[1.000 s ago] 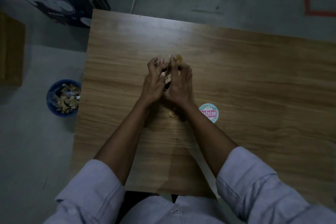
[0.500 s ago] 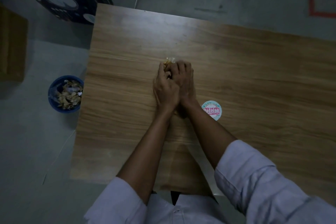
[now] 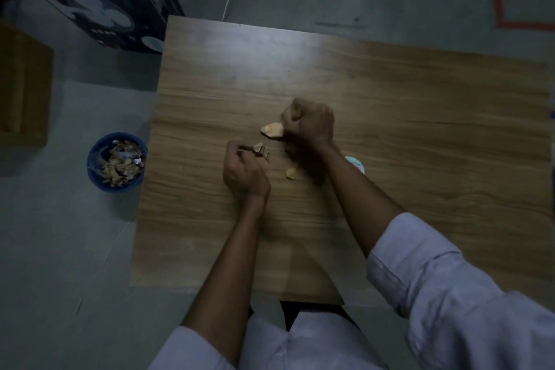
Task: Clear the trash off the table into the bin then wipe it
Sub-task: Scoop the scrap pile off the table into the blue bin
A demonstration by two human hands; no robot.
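Left hand (image 3: pixel 244 173) near table (image 3: pixel 420 117) middle, fingers curled, pinching small brown scraps (image 3: pixel 260 149) at fingertips. Right hand (image 3: pixel 309 126) just beyond it, fist curled round pale paper scrap (image 3: pixel 271 130), which sticks out on fist's left side. Loose scrap (image 3: pixel 290 173) lies on table between both wrists, touching neither hand. Round disc (image 3: pixel 357 164) beside right forearm, partly hidden. Blue bin (image 3: pixel 120 188) on floor off table's left edge, holding similar scraps. Dark box (image 3: pixel 99 9) on floor past far left corner.

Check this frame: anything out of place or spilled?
One small scrap lies loose on the table beside the right wrist, while the left hand and right hand each grip other scraps. The bin stands upright on the floor, nothing spilled around it.
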